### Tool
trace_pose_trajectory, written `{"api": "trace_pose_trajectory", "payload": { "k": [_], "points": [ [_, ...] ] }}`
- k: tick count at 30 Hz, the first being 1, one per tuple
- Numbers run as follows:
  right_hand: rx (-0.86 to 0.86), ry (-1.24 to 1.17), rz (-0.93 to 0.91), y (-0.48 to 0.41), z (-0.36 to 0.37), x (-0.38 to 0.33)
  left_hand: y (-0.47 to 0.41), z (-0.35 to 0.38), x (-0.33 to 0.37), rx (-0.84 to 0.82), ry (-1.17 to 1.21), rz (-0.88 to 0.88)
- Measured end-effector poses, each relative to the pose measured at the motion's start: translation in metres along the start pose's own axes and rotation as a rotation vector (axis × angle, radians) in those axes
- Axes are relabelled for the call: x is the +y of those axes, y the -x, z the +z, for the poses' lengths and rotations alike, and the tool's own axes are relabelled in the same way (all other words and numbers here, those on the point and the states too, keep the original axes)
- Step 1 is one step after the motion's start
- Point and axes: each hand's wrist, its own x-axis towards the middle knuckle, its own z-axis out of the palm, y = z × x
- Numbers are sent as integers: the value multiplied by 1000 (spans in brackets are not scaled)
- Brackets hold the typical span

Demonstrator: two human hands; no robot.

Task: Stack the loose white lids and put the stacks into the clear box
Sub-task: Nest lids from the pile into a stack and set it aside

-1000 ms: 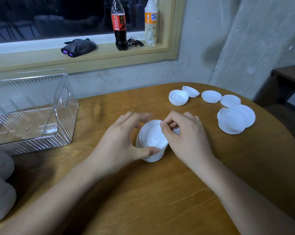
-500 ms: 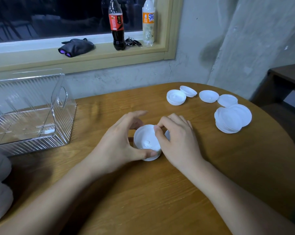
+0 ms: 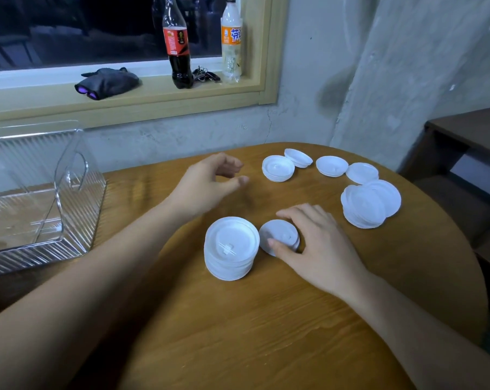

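Note:
A neat stack of white lids stands in the middle of the round wooden table. Right beside it lies a smaller pile of white lids, which my right hand grips between thumb and fingers. My left hand hovers above the table behind the stack, fingers loosely curled, holding nothing. More loose lids lie at the far right, with a slumped stack near them. The clear box sits at the left, nothing visible in it.
On the window sill stand a cola bottle and an orange drink bottle, with keys and a dark cloth. A dark wooden shelf is at the right.
My left hand let go of the central stack and lifted away toward the far side. My right hand shifted right onto the smaller pile beside the stack.

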Motion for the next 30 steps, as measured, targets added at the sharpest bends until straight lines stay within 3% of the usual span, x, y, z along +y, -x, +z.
{"api": "trace_pose_trajectory", "payload": {
  "k": [9,17,24,30],
  "points": [
    [-53,-51,84,4,6,7,-89,58,-17,-102,-118,-22],
    [-49,-88,99,2,10,10,-116,85,-17,-207,-165,14],
    [-20,-143,123,2,8,13,-111,87,-19,-158,-170,52],
    [16,-217,143,2,5,13,-77,45,-14,-109,-53,15]
  ]
}}
